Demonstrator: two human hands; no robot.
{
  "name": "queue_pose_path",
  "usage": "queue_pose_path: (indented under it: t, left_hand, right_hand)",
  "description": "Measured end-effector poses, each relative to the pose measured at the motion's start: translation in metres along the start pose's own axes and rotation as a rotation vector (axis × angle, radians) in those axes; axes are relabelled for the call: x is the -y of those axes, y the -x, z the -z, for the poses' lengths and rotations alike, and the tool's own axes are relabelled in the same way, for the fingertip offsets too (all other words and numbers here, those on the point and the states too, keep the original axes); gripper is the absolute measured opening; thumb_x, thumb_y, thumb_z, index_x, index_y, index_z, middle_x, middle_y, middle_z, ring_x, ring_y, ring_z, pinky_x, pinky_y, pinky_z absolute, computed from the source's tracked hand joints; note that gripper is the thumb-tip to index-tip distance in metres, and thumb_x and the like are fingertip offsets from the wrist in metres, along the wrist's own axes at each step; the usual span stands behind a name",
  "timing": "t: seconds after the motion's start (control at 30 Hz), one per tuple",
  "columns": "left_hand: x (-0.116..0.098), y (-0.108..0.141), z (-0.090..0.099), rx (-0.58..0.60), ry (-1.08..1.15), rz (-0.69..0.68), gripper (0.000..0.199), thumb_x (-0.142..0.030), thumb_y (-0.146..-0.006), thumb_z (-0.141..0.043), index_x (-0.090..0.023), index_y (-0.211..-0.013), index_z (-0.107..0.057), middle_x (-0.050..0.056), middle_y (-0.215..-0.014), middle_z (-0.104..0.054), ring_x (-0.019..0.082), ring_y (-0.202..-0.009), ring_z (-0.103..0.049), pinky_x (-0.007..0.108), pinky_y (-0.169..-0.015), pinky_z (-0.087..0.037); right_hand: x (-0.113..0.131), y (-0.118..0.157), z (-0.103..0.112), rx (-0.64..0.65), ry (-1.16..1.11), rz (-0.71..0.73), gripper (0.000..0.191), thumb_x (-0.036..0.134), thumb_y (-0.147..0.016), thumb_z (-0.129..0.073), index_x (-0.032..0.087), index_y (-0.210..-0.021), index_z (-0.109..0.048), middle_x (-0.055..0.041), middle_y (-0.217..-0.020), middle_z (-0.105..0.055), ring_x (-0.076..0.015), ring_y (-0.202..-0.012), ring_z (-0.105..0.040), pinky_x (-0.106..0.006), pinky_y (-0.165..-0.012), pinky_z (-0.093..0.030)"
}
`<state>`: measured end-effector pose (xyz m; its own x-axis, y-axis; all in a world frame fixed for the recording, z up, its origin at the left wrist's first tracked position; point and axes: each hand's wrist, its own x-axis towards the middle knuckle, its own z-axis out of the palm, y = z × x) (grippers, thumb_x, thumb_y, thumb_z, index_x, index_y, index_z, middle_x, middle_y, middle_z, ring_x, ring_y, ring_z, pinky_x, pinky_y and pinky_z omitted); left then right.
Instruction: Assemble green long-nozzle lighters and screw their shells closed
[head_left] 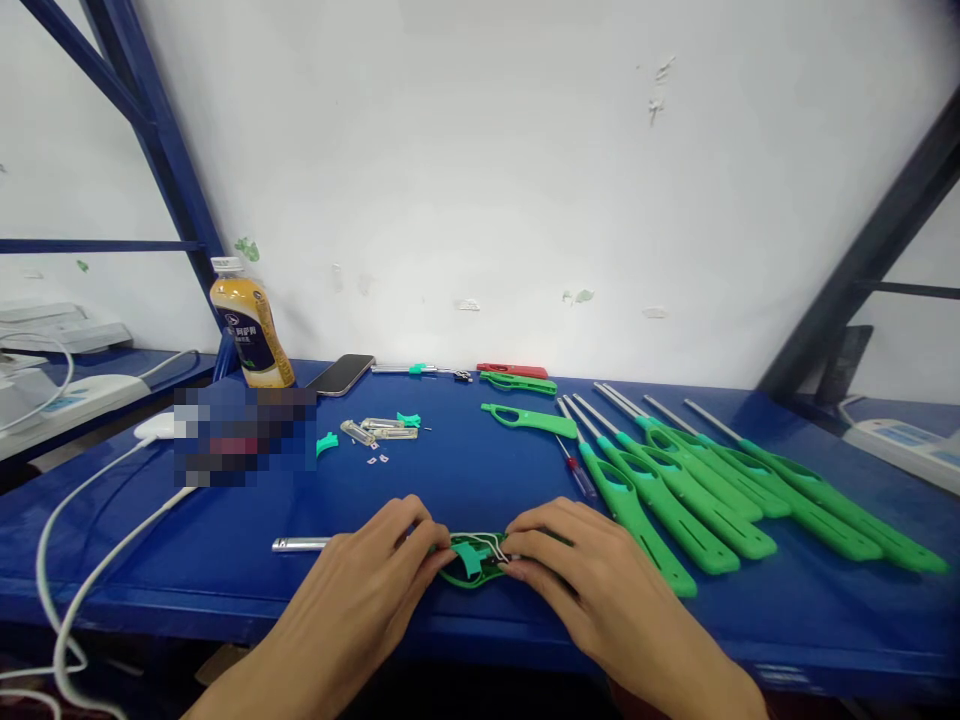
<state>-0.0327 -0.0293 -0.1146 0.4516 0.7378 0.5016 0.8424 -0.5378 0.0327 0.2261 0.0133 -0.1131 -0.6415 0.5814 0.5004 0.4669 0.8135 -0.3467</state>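
A green lighter shell [459, 577] lies open near the table's front edge, with a teal trigger [470, 559] and thin white wires [489, 540] inside it. My left hand [382, 570] pinches at the shell's left end, fingers closed beside the trigger. From under that hand a silver metal tube [300, 545] sticks out to the left. My right hand [585, 570] has its fingertips closed on the wires and a small dark part at the shell's right side. Its palm hides the rest of the shell.
Several green lighters [679, 500] lie on the right, beside a screwdriver [577, 475]. Clear tanks [386, 431] and teal triggers lie at mid-left. A phone [343, 374], a bottle [251, 335], white cables [97, 580] and loose shells [529, 420] are farther out on the blue table [435, 480].
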Motion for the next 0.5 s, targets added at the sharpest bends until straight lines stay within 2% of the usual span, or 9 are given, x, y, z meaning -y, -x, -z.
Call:
queue_pose_path:
  t: [0.17, 0.5]
  left_hand:
    - [0.0002, -0.0022, -0.0006, -0.017, -0.063, -0.058, 0.032, -0.029, -0.117, -0.028, -0.025, -0.105, -0.057, 0.003, -0.093, -0.063, 0.023, -0.075, -0.068, 0.031, -0.051, -0.046]
    - [-0.0050, -0.0026, -0.0037, -0.073, 0.009, -0.036, 0.025, -0.028, -0.117, -0.032, -0.025, -0.104, -0.054, 0.001, -0.093, -0.063, 0.019, -0.072, -0.067, 0.030, -0.053, -0.043]
  right_hand:
    - [0.0014, -0.0001, 0.0006, -0.004, 0.011, 0.006, 0.013, 0.025, -0.110, -0.057, 0.027, -0.112, -0.069, 0.0008, -0.112, -0.074, -0.0204, -0.096, -0.067, -0.038, -0.088, -0.050]
    - [-0.0001, -0.0009, 0.0007, -0.053, 0.005, 0.104, 0.008, 0.023, -0.110, -0.059, 0.024, -0.110, -0.066, 0.0002, -0.105, -0.072, -0.0180, -0.092, -0.062, -0.035, -0.084, -0.045]
